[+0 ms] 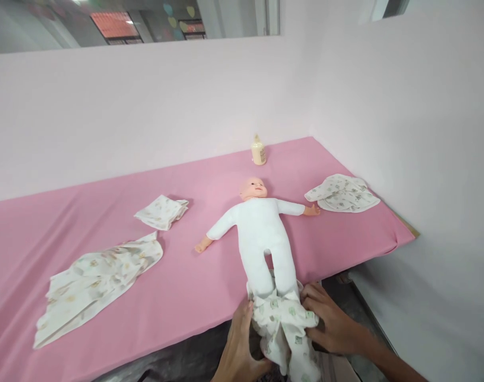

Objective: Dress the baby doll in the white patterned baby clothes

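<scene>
A baby doll (261, 228) in a white body lies on its back, arms spread, its legs pointing toward me over the table's front edge. Patterned white baby pants (284, 315) with green prints are around its lower legs. On the left side of the pants, my left hand (242, 345) grips the cloth, its fingertips partly hidden. My right hand (331, 321) has its fingers curled on the waistband at the other side. The doll's feet are covered by the cloth.
The table has a pink cover (202, 286). A cream bottle (258, 151) stands behind the doll's head. Folded cloth (161, 212) and a larger patterned garment (98, 281) lie left; another printed garment (343, 193) lies right, near the wall (437, 159).
</scene>
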Motion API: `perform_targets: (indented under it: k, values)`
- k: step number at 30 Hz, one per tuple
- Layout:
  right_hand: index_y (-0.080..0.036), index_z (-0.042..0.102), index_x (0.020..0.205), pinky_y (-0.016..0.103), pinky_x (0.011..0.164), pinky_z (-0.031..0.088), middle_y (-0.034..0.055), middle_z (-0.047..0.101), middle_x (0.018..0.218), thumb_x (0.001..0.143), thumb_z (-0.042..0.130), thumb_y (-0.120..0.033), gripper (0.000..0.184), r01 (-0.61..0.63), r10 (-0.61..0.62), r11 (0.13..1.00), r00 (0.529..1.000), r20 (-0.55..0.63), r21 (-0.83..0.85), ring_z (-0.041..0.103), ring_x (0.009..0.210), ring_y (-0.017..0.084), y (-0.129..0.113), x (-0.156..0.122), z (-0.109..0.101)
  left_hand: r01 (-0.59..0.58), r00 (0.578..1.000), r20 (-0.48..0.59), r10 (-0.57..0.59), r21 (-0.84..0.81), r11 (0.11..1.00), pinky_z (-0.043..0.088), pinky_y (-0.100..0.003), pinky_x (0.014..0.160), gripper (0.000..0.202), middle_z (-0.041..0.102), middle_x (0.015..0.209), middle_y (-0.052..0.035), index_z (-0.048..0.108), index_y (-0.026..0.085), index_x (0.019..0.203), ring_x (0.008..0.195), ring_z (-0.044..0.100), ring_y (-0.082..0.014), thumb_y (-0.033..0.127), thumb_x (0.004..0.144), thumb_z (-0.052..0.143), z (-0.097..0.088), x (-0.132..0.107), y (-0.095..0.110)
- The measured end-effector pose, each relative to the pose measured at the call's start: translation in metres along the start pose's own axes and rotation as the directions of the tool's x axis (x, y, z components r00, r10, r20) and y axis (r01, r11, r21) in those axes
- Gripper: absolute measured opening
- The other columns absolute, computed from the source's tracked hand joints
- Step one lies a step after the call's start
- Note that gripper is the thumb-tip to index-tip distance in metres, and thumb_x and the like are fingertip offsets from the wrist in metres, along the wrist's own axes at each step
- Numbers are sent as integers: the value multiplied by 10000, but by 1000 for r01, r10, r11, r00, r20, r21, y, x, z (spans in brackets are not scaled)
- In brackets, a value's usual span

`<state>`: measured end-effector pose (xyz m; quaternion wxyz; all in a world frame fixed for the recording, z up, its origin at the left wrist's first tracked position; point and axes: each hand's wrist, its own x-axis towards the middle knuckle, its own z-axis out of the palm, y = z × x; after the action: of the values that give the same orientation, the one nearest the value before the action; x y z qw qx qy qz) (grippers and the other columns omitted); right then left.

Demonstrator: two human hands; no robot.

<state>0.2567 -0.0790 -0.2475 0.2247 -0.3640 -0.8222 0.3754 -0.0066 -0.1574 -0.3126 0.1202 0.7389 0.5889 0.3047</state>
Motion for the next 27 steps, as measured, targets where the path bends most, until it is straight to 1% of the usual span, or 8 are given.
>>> perform_targets:
  k: [2,6,9,12,17,22,25,27]
  values:
    - [-191,565,961,421,981,398,89,540,1126,756,665,-286,247,34,-32,999,998,52,-40,469,1137,269,-3,-9,-3,-66,998,0,66,45,997,499,-508,960,1062,406,1437,-225,85,185,1527,1285,471,-382,351,689,717,-3,2,-1]
    - [-195,473,1258,493,1088,302,140,468,1302,609,771,-603,822,77,-73,985,997,30,-152,338,1307,351,-2,-26,11,-154,988,34,150,148,977,554,-459,878,900,549,1272,-202,297,151,1447,1200,536,-368,394,689,717,-8,9,4]
    - [-202,490,1194,488,1060,329,114,536,1211,725,736,-429,576,48,-78,974,989,-128,-222,420,1239,320,4,-32,35,-232,969,-49,243,167,958,558,-447,861,624,590,1134,-168,492,153,1231,1136,566,-345,372,687,703,-9,16,13]
    - [-204,522,1036,469,1013,365,79,586,1052,764,663,-226,308,31,-100,967,959,-266,-252,478,1159,293,9,-32,56,-261,946,-148,288,178,949,550,-443,870,478,558,1132,-177,542,150,1074,1150,549,-339,372,686,709,-11,23,22]
    - [-205,499,856,327,751,451,29,588,846,765,621,-192,152,6,-47,991,949,-312,-132,566,853,205,9,-31,68,-313,941,-98,324,111,943,531,-419,877,315,612,1004,-120,561,170,959,1048,597,-281,327,726,704,-18,33,35]
    - [-201,415,710,236,569,345,-37,498,686,748,572,-193,162,-252,295,940,940,-174,229,478,625,115,0,-31,64,-271,960,-76,270,4,963,535,-362,771,151,622,766,-58,532,191,789,829,640,-224,293,813,640,-17,25,36]
    - [-202,401,716,227,562,320,-52,459,668,745,595,-244,201,-391,464,791,885,-47,470,417,627,106,-5,-29,59,-174,985,9,175,-73,982,535,-315,697,119,635,726,-36,546,219,770,733,643,-202,297,809,626,-12,14,32]
    - [-203,397,731,227,569,322,-53,436,678,732,620,-292,240,-415,508,692,862,11,591,388,634,106,-6,-29,58,-23,991,130,41,-140,990,520,-296,636,128,651,751,-33,564,231,806,686,632,-195,341,794,628,-9,7,32]
